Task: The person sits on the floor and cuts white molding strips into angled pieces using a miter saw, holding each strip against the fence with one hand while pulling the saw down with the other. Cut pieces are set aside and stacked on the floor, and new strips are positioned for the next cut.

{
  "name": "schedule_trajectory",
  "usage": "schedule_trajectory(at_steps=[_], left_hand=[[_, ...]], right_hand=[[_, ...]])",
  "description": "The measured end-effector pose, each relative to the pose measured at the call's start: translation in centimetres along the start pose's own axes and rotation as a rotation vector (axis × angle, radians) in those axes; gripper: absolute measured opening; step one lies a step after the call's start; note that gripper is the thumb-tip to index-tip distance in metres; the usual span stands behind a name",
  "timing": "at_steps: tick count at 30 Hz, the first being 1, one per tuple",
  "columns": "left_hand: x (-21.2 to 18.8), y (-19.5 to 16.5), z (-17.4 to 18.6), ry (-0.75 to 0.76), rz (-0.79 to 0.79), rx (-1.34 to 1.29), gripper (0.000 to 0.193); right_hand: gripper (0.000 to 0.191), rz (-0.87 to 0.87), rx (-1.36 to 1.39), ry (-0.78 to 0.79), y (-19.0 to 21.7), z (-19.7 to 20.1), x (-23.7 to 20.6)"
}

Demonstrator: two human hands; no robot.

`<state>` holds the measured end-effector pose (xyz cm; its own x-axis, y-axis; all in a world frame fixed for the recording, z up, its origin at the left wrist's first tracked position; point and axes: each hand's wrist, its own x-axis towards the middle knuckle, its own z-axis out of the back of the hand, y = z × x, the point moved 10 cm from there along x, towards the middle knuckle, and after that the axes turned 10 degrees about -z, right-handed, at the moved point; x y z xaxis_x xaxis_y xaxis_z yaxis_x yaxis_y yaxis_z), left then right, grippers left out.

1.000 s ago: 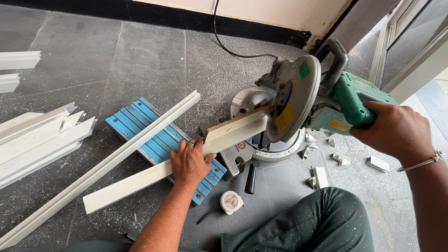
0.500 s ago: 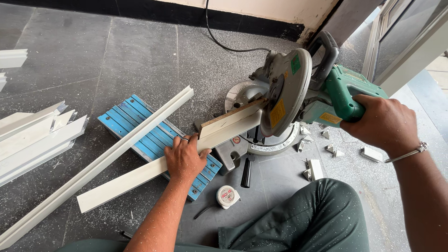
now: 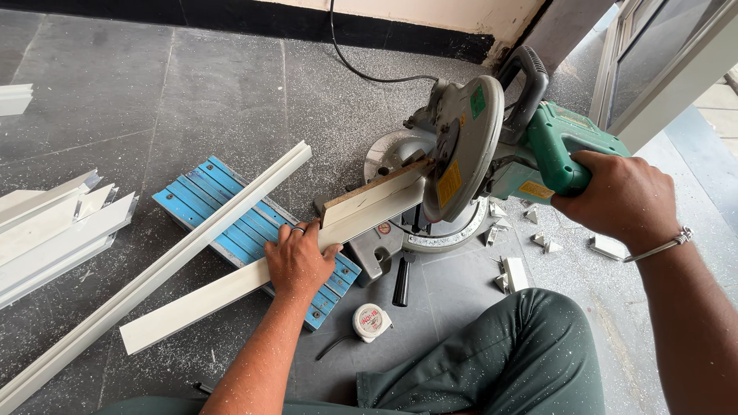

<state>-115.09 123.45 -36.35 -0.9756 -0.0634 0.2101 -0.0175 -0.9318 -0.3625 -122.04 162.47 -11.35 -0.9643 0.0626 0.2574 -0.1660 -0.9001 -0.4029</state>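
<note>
Head view: left hand flat on white strip; right hand apparently gripping saw handle.

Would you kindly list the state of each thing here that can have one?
Green mitre saw: head lowered, blade guard at the strip.
White plastic trim strip: flat, one end under the blade.
Left hand: pressing the strip down.
Right hand: closed on the saw handle.
Round white tape measure: lying on the floor.
Blue ribbed panel: flat under the strip.
</note>
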Motion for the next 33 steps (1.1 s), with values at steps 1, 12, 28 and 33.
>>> schedule_trajectory(at_steps=[1,12,28,33], left_hand=[[0.01,-0.06,0.13,-0.014,-0.005,0.0,0.058],[0.02,-0.14,0.22,-0.004,-0.006,0.008,0.057],[-0.02,-0.2,0.14,-0.008,-0.014,0.019,0.059],[-0.03,-0.13,-0.1,0.003,-0.009,0.017,0.059]], right_hand=[[0.064,0.003,0.002,-0.002,0.02,0.02,-0.07],[0.063,0.005,0.027,0.008,0.16,0.46,-0.18],[0.065,0.011,0.044,0.001,0.21,0.8,-0.66],[0.061,0.007,0.053,0.019,0.27,0.4,-0.87]])
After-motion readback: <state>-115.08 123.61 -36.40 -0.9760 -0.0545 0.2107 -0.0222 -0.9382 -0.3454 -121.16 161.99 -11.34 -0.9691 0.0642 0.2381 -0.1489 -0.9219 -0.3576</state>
